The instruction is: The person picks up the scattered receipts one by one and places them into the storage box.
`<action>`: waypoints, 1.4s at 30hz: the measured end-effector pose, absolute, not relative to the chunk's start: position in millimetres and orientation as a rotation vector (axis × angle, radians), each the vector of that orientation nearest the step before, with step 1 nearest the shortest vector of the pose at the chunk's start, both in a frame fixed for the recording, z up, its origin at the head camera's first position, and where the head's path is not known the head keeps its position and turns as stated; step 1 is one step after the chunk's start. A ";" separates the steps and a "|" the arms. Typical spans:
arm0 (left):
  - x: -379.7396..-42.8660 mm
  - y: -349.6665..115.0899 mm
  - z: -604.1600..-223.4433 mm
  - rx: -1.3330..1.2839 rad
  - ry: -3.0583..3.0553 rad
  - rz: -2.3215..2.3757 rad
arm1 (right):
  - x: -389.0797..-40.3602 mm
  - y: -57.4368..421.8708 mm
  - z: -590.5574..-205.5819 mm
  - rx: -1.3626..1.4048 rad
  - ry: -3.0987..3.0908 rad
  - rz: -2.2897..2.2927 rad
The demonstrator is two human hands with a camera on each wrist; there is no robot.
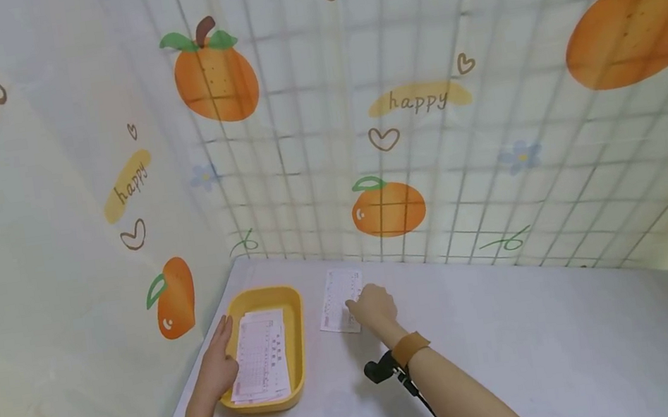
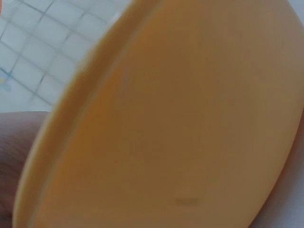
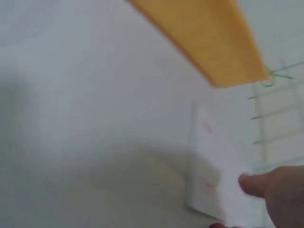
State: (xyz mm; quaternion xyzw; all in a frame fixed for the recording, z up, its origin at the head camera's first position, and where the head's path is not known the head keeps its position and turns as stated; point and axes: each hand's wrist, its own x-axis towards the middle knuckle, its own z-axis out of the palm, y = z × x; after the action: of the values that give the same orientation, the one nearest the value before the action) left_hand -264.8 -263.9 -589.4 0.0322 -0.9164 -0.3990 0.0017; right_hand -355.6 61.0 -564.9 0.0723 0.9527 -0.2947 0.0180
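A yellow plastic tray (image 1: 302, 334) stands on the left, holding printed paper slips (image 1: 259, 361) with pink markings. Along its left rim rests my left hand (image 1: 218, 364), fingers stretched forward. The left wrist view is mostly filled by the tray's wall (image 2: 180, 95); part of the hand (image 2: 19, 161) shows behind the rim. Right of the tray, a small pile of printed slips (image 1: 336, 294) lies flat on the table. My right hand (image 1: 376, 309) is over the pile's right side. In the right wrist view its thumb reaches above the slips (image 3: 206, 161), apart from a fingertip at the bottom edge.
A white-covered table (image 1: 521, 353) extends to the right. Behind it rises a wire grid (image 1: 451, 220) under a sheet printed with oranges, and a similar sheet (image 1: 61, 275) closes the left side. Each wrist carries a strapped camera.
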 end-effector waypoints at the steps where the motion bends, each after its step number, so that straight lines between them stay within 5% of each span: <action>1: -264.8 -264.2 -589.7 0.104 -2.875 -1.255 | -355.3 59.5 -571.7 0.244 2.949 -0.910; 16: -266.5 -259.1 -593.3 0.060 -2.851 -1.259 | -361.6 41.0 -585.3 0.481 2.855 -1.040; 30: -268.6 -264.0 -591.9 0.089 -2.870 -1.228 | -368.7 59.0 -591.6 0.349 2.917 -1.312; 42: -269.0 -264.7 -589.5 0.090 -2.880 -1.247 | -322.8 21.3 -520.1 0.304 2.699 -1.648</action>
State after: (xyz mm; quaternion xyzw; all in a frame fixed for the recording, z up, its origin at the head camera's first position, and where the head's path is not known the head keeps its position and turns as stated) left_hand -269.0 -264.7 -589.5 0.0288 -0.9173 -0.3972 0.0011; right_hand -322.8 21.3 -520.1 0.0955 0.8494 -0.5187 -0.0178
